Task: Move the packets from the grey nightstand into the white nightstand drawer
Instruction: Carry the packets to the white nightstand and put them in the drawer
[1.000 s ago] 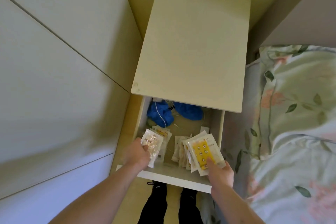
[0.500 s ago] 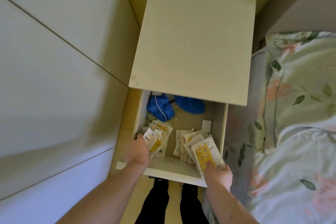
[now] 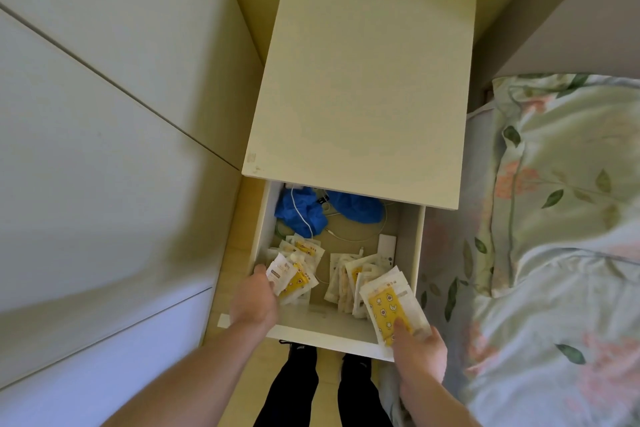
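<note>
Nightstand: one white nightstand (image 3: 360, 80), seen from above, its top bare.
Drawer: one drawer (image 3: 325, 328), pulled out toward the person.
Left hand: the left hand (image 3: 254, 298) is at the drawer's left front corner, fingers curled on a small bunch of packets (image 3: 291, 276); at least three overlap, exact count unclear.
Right hand: the right hand (image 3: 417, 348) is over the drawer's right front corner, thumb pressed on a stack of packets (image 3: 389, 305); the top one is yellow with a white pattern, several white edges show beneath.
Loose packets: two heaps lie in the drawer, one at left (image 3: 304, 248), one at centre (image 3: 349, 274); too overlapped to count.
Other contents: two blue crumpled items (image 3: 356, 206) at the back, one white cable (image 3: 346, 237), one white box (image 3: 386, 248).
Surroundings: one floral bedcover (image 3: 554, 218) to the right, two dark trouser legs (image 3: 294, 388) below.
</note>
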A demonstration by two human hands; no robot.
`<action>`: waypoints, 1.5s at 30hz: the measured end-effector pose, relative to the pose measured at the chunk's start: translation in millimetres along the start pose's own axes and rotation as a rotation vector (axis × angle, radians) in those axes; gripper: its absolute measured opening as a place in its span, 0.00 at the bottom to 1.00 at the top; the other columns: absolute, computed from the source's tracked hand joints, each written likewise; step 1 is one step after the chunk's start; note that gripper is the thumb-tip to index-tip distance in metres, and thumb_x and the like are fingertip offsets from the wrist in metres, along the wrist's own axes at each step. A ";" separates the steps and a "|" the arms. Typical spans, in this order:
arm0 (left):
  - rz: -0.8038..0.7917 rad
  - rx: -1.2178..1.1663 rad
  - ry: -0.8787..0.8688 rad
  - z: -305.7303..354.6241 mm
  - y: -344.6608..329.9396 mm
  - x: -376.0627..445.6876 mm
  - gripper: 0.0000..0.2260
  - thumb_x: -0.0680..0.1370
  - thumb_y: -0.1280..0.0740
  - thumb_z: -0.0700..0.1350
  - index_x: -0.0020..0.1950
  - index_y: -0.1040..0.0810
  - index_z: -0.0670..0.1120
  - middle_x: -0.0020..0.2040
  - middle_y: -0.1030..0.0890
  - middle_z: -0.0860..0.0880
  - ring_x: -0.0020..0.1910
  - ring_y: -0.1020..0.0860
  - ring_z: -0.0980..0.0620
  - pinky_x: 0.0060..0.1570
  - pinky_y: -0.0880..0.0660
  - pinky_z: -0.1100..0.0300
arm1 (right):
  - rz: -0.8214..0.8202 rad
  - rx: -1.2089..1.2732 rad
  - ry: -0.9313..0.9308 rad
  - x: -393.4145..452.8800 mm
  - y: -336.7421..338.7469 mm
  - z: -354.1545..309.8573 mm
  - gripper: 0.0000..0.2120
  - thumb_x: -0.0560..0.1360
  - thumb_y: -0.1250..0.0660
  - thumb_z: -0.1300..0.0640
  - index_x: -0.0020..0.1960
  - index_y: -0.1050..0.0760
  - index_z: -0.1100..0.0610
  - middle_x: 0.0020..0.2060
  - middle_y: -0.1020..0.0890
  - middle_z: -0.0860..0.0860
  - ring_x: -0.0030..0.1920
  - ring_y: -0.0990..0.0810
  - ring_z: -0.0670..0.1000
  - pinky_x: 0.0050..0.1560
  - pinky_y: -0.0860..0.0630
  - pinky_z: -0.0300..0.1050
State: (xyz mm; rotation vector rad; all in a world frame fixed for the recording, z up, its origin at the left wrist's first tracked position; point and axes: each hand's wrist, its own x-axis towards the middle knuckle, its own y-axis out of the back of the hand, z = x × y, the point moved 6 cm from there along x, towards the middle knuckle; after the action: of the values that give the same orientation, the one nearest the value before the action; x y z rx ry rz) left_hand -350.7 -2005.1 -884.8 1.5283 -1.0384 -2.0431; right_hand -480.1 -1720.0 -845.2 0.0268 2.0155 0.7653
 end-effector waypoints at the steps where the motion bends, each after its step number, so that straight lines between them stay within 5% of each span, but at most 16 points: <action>1: 0.017 -0.035 -0.002 0.0 1.6 -1.5 0.04 0.82 0.36 0.46 0.56 0.27 0.48 0.51 0.18 0.48 0.46 0.21 0.49 0.39 0.24 0.56 | -0.011 0.005 0.008 -0.7 3.9 -0.7 0.09 0.78 0.29 0.56 0.56 0.24 0.56 0.48 0.19 0.55 0.51 0.20 0.58 0.51 0.23 0.52; 5: 0.042 -0.139 -0.078 10.7 7.5 -4.3 0.08 0.84 0.39 0.48 0.59 0.22 0.50 0.53 0.18 0.51 0.47 0.21 0.54 0.40 0.21 0.60 | -0.050 0.045 0.046 -0.5 18.0 -6.3 0.09 0.77 0.28 0.57 0.55 0.24 0.55 0.49 0.17 0.54 0.49 0.19 0.57 0.51 0.25 0.49; 8: 0.025 -0.055 -0.147 21.7 7.2 0.0 0.10 0.84 0.39 0.47 0.61 0.19 0.49 0.57 0.19 0.50 0.48 0.25 0.56 0.32 0.33 0.71 | -0.075 0.083 0.032 2.3 22.5 -9.6 0.10 0.77 0.27 0.57 0.57 0.24 0.54 0.48 0.16 0.52 0.50 0.18 0.55 0.54 0.22 0.51; 10: -0.003 -0.006 -0.156 24.9 4.0 5.0 0.11 0.84 0.38 0.47 0.62 0.19 0.51 0.59 0.18 0.51 0.49 0.23 0.54 0.32 0.35 0.71 | -0.090 0.096 0.035 6.1 23.5 -10.7 0.10 0.77 0.27 0.58 0.57 0.23 0.55 0.49 0.16 0.52 0.50 0.17 0.55 0.56 0.21 0.53; 17: -0.098 0.196 -0.131 25.0 -0.8 25.3 0.11 0.78 0.28 0.45 0.60 0.19 0.47 0.59 0.17 0.47 0.57 0.18 0.46 0.49 0.18 0.56 | -0.092 0.144 0.033 15.5 17.5 -14.7 0.12 0.78 0.27 0.57 0.60 0.22 0.55 0.50 0.15 0.52 0.53 0.16 0.55 0.58 0.20 0.54; 25: -0.137 0.422 -0.162 28.6 -3.8 31.6 0.14 0.73 0.23 0.47 0.57 0.18 0.46 0.55 0.16 0.47 0.54 0.18 0.48 0.47 0.20 0.59 | -0.021 0.159 0.005 12.7 8.0 -15.4 0.06 0.79 0.28 0.58 0.55 0.22 0.53 0.46 0.16 0.50 0.49 0.17 0.53 0.51 0.22 0.49; 36: -0.138 0.688 -0.307 38.3 -11.1 34.8 0.09 0.79 0.29 0.42 0.58 0.19 0.47 0.55 0.17 0.48 0.53 0.18 0.49 0.49 0.20 0.58 | 0.037 0.030 -0.092 1.7 -14.2 -3.2 0.05 0.80 0.32 0.53 0.52 0.22 0.54 0.41 0.18 0.52 0.46 0.19 0.57 0.48 0.24 0.49; 45: -0.065 0.579 -0.402 47.0 -7.0 20.5 0.06 0.79 0.31 0.46 0.55 0.18 0.49 0.50 0.17 0.49 0.48 0.18 0.51 0.44 0.20 0.59 | 0.004 -0.185 -0.127 1.7 -6.0 -4.4 0.15 0.83 0.40 0.56 0.39 0.27 0.58 0.37 0.23 0.55 0.40 0.24 0.56 0.43 0.29 0.48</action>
State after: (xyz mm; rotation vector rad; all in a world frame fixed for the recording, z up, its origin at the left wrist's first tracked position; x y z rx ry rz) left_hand -400.5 -1999.0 -897.1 1.4275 -1.8880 -2.2733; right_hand -482.8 -1726.5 -848.1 -0.0273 1.8186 0.9271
